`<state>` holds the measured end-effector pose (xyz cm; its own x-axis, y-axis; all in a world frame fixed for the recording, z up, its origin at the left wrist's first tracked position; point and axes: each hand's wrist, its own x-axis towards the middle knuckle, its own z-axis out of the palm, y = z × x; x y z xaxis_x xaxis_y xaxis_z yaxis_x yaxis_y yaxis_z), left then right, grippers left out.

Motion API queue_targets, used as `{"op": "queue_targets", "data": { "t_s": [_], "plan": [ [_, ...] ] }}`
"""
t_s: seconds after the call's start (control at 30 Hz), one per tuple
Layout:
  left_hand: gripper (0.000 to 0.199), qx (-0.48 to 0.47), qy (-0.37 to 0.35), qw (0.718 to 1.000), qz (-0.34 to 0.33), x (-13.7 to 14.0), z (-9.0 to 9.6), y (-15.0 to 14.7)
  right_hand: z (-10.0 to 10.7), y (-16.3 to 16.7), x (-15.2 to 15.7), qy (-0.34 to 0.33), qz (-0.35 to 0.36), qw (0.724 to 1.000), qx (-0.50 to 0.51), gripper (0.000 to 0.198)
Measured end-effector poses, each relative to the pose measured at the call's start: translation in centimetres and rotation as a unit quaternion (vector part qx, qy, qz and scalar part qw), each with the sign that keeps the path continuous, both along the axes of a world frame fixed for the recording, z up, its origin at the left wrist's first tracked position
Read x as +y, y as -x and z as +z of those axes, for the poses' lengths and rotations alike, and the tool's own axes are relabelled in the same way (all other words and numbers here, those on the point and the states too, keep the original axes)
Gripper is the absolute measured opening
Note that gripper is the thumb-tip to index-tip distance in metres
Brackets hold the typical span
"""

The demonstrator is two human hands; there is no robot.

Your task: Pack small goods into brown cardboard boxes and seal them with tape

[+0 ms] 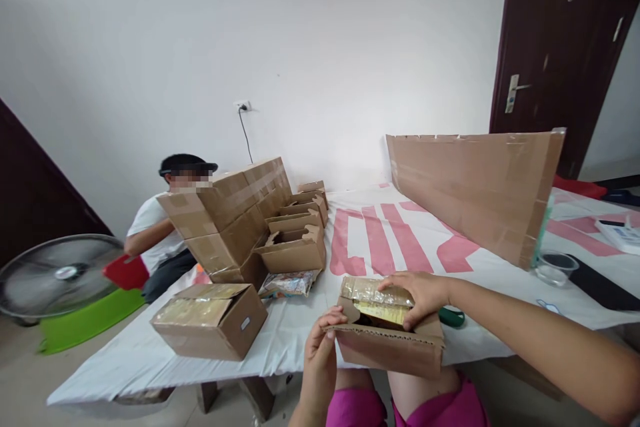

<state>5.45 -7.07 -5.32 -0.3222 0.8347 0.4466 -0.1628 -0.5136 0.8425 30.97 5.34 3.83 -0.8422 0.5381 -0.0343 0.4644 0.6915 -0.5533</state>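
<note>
An open cardboard box [390, 353] sits at the table's front edge, just above my lap. Its far flap carries clear tape, and something yellow [383, 311] shows in the opening. My left hand [323, 347] grips the near left corner, fingers over the top edge and thumb on the front. From the right, my right hand [420, 297] reaches across the opening, its fingers curved over the taped far flap and its thumb down at the yellow part. How deep the thumb goes is hidden. A green object [451, 317] lies just right of the box.
A taped box [205, 323] stands at left, with stacked boxes [240, 213] behind. Several open boxes [293, 247] form a row beside a printed packet [290, 284]. At right are a tall cardboard panel [475, 187] and a clear cup [556, 268]. A person [163, 233] sits beyond the stack.
</note>
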Motion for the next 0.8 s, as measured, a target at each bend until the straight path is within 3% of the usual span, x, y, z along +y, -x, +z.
{"op": "queue_targets", "data": {
  "t_s": [0.13, 0.3, 0.43, 0.57, 0.67, 0.8],
  "plan": [
    [0.025, 0.110, -0.055, 0.992, 0.039, -0.5, -0.7, -0.4, -0.4, -0.1, -0.1, -0.010, 0.006, 1.000, 0.002, 0.087],
    [0.021, 0.169, -0.098, 0.976, 0.092, -0.5, -1.7, -0.8, -0.5, -0.4, -0.4, -0.034, -0.001, 0.997, 0.063, 0.075],
    [0.021, 0.173, -0.090, 0.975, 0.107, -0.8, -2.1, -1.0, 0.6, -0.3, -1.2, -0.075, -0.011, 0.991, 0.111, 0.050],
    [0.021, 0.154, -0.075, 0.977, 0.126, -2.0, -2.0, -1.7, 1.5, -0.3, -1.9, -0.092, -0.004, 0.990, 0.106, 0.042],
    [0.028, 0.185, -0.096, 0.974, 0.094, -3.2, -1.6, -1.6, 1.5, -0.3, -2.4, -0.117, 0.006, 0.988, 0.103, 0.038],
    [0.053, 0.240, -0.107, 0.965, 0.018, -4.0, -0.3, -0.5, 1.1, -0.4, -2.8, -0.157, 0.003, 0.983, 0.095, 0.041]
  ]
}}
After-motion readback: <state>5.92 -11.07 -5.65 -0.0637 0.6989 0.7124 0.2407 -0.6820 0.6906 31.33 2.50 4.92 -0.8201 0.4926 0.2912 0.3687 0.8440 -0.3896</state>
